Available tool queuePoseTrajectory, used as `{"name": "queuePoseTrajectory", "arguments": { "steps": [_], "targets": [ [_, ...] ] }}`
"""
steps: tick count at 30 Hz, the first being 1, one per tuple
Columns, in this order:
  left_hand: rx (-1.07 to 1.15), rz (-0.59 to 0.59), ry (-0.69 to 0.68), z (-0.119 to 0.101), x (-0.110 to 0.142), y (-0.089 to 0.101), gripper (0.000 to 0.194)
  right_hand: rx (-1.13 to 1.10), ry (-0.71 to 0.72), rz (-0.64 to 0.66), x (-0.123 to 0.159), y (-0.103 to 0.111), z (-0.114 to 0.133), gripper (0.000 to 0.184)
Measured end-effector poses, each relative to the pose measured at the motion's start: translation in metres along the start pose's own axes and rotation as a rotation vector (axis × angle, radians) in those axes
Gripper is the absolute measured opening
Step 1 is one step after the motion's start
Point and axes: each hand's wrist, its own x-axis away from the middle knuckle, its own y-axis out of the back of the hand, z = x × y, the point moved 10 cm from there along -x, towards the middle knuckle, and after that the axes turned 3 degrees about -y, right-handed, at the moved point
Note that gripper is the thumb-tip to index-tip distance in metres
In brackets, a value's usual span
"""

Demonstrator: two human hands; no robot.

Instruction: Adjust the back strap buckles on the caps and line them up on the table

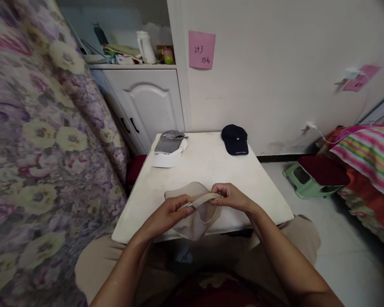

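Forming the backdrop, a pale wall (275, 68) stood beyond the work area. A floral curtain (51, 140) hung along the left side, and a cabinet (152, 96) with a white panelled door stood between it and the wall section. At the right edge lay bedding (368, 149) with bright stripes. The white worktop (208, 164) was positioned in front of the seated person, its far edge toward the wall. A green stool (307, 187) with a dark red top stood on the floor, to the right of the worktop.

Four caps were present. The beige cap (193, 226) was located at the near edge of the worktop, brim directed away from the person and to the left. The navy cap (234, 140) rested near the far right corner, brim toward the person. At the far left corner, the white cap (166, 160) lay partly beneath the grey cap (169, 143).

Both hands were engaged with the beige cap. The left hand (171, 212) pinched one end of its strap (205, 199) between thumb and fingers; the right hand (229, 197) gripped the opposite end. The strap arched between them, above the cap opening.
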Motion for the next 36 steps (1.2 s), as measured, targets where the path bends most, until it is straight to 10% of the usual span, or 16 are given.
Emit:
{"name": "queuePoseTrajectory", "arguments": {
  "steps": [14, 22, 29, 36],
  "targets": [
    [-0.018, -0.038, -0.044, -0.051, 0.001, 0.022, 0.022, -0.106, 0.178, -0.007, -0.012, 0.006, 0.052, 0.023],
    [0.473, -0.007, -0.155, -0.077, -0.012, 0.025, 0.029, -0.326, 0.184, 0.025, -0.021, -0.007, 0.099, 0.026],
    [0.949, 0.109, -0.168, -0.061, -0.018, -0.017, 0.032, -0.555, 0.107, 0.138, -0.019, -0.021, 0.082, 0.033],
    [1.035, -0.015, -0.132, -0.038, -0.025, -0.013, 0.035, -0.765, 0.020, 0.413, -0.004, -0.054, 0.056, 0.048]
  ]
}}
